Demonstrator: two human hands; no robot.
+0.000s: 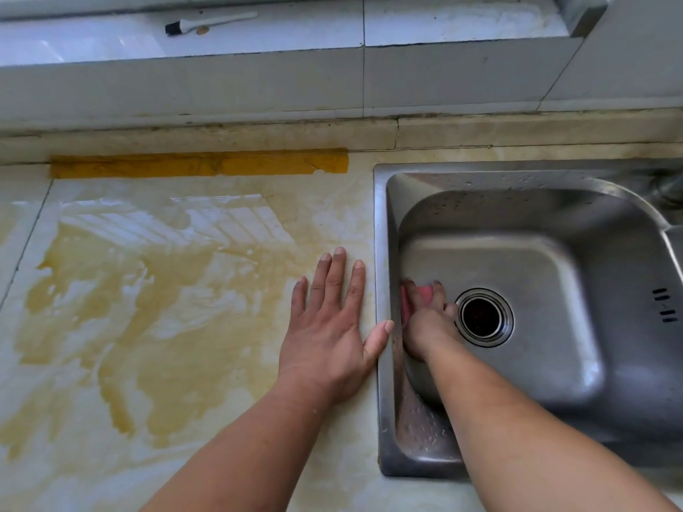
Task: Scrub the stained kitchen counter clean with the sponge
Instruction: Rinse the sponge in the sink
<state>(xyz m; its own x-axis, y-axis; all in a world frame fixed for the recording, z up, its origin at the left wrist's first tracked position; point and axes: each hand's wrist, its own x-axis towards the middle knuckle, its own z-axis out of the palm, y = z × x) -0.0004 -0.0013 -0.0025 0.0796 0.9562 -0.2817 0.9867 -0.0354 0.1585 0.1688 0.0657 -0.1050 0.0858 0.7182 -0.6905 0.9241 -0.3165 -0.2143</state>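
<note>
Sponge [425,291], pink, squeezed in right hand [428,327] inside sink [384,364].

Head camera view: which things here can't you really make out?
- Sponge: only a pink patch shows; the right hand covers the rest, so its shape is unclear.
- Tap: cut off by the right edge.
- Small brush on the ledge: too far and small to see detail; the brown bit beside it cannot be identified.
- Sink near wall: hidden behind the right forearm.
- Drain: its inside is too dark.
</note>
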